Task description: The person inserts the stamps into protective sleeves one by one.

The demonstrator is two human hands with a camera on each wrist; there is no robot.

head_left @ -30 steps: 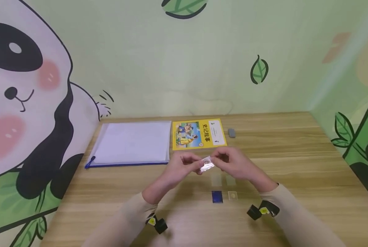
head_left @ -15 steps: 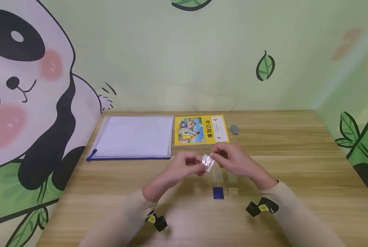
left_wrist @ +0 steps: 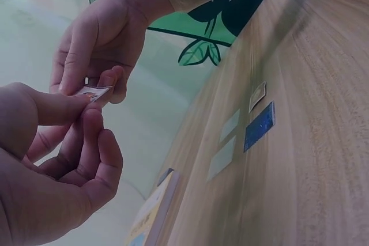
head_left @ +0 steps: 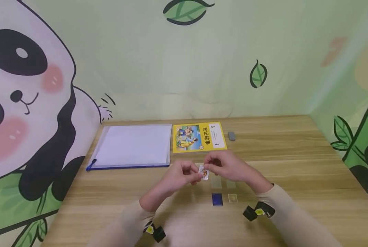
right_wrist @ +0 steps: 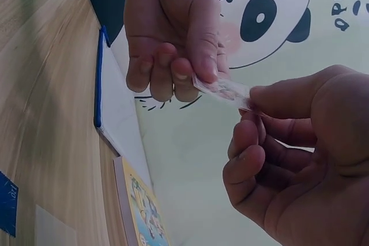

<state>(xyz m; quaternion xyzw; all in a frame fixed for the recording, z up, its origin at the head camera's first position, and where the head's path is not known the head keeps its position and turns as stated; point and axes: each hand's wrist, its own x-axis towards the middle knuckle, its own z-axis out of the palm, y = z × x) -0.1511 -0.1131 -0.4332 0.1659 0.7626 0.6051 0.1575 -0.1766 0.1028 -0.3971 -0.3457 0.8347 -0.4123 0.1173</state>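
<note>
1. Card (head_left: 204, 172), small and glossy, held in the air above the surface (head_left: 295, 164), pinched at opposite ends by both hands; the print on it is too small to read.
2. Left hand (head_left: 180, 177): thumb and forefinger clamp the card's left end, other fingers curled under. Right hand (head_left: 230, 168): fingertips nip the other end. Hands close together, meeting only through the card.
3. Step in hand, as judged: card being worked or inspected between the fingers, perhaps sleeved or unsleeved; cannot tell which.
4. Below the hands: two pale clear rectangles (head_left: 223, 183), a blue card (head_left: 217, 199) and a small yellowish card (head_left: 232, 197), flat on the surface.
5. Next move likely calls for a steady pinch and gentle pull, no creasing.
6. Farther back: yellow booklet (head_left: 198, 137), zip folder (head_left: 133, 145), grey eraser (head_left: 231, 136).
</note>
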